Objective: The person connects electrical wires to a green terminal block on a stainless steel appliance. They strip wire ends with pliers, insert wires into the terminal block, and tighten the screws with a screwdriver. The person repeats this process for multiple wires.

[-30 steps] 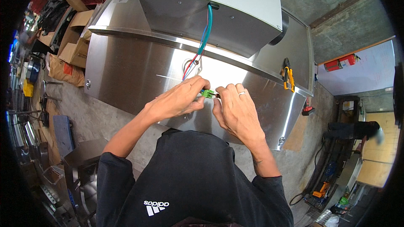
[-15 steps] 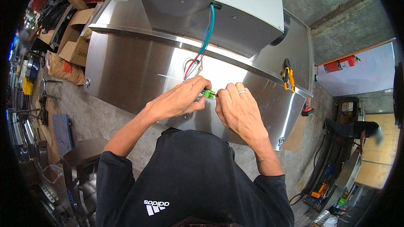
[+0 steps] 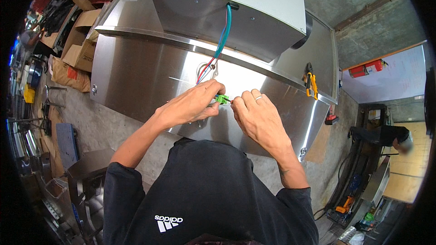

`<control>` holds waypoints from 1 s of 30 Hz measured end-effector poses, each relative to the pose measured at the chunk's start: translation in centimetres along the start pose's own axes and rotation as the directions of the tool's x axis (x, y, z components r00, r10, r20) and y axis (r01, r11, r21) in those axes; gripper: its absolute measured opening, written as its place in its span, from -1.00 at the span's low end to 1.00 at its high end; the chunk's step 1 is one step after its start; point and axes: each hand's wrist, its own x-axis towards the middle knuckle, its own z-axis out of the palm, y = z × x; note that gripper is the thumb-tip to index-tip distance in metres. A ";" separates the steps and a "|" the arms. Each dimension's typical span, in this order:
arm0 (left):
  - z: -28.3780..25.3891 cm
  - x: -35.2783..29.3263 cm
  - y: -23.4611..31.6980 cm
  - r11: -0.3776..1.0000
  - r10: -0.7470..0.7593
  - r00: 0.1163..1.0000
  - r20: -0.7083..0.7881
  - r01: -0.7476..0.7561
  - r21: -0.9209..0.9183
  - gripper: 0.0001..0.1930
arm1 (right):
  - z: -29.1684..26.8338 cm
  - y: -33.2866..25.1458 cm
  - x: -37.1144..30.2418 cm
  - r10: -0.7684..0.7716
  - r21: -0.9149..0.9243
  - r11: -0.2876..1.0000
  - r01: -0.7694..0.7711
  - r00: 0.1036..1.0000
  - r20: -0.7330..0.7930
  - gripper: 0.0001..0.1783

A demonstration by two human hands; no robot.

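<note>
My left hand (image 3: 193, 103) pinches a small green terminal block (image 3: 222, 99) between thumb and fingers, above a sloping stainless steel panel (image 3: 131, 75). Red and blue wires (image 3: 205, 70) come out of a teal sleeve (image 3: 226, 29) and run down behind my left fingers. Closed around a thin screwdriver-like tool (image 3: 229, 101), my right hand (image 3: 260, 118) is just right of the block. Only the tool's narrow dark shaft and a bit of red show; the rest is inside my fingers. Its tip points at the block; contact is hard to make out.
Yellow-handled pliers (image 3: 311, 83) lie on the panel's ledge at right. A metal box (image 3: 227, 22) with a cable hole stands beyond the panel. Cardboard boxes (image 3: 81, 41) are at far left, a fire extinguisher (image 3: 367, 69) at right. Another person (image 3: 381, 136) bends over at far right.
My hands have shifted slightly, with the green block a little up and left. My right hand has drawn back a bit, showing the tool's shaft. The person at far right has moved.
</note>
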 end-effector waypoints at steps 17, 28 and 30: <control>0.3 -0.4 -0.4 0.999 0.052 0.998 -0.032 -0.052 0.005 -0.69 | 2.2 0.2 -0.5 0.272 0.193 0.940 -0.282 0.959 0.078 -0.62; 0.2 -0.3 -0.5 0.997 0.071 0.996 -0.046 -0.070 0.037 -0.68 | 1.1 1.0 -0.1 0.011 0.096 0.995 -0.004 0.997 -0.079 -0.76; 0.2 -0.3 -0.5 0.995 0.088 0.995 -0.042 -0.087 0.047 -0.68 | 0.9 1.0 0.1 -0.055 0.046 0.997 0.060 0.993 -0.101 -0.75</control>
